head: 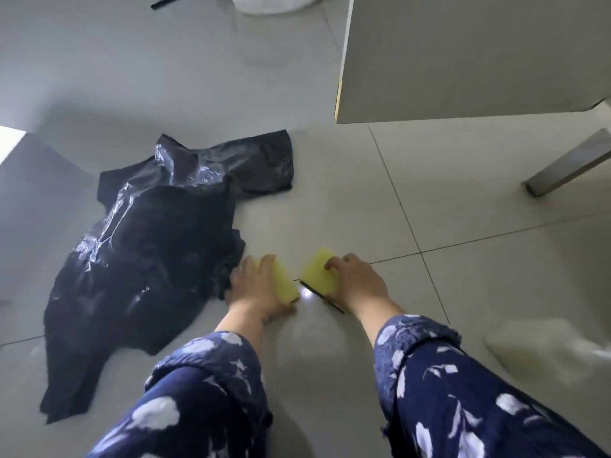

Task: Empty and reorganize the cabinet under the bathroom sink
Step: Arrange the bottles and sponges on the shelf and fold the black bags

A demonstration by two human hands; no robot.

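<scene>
Two yellow sponges lie on the grey tiled floor in front of me. My left hand grips the left sponge, fingers curled over its top edge. My right hand holds the right sponge, which shows a dark scouring layer along its near edge. The two sponges sit a little apart, both low against the floor. A crumpled black plastic bag is spread on the floor just left of my left hand. The white cabinet door hangs open at the upper right.
A metal cabinet leg stands at the right. A blurred white object lies at the lower right. A white round base and a dark strip are at the top edge. Bare tiles stretch to the right of the sponges.
</scene>
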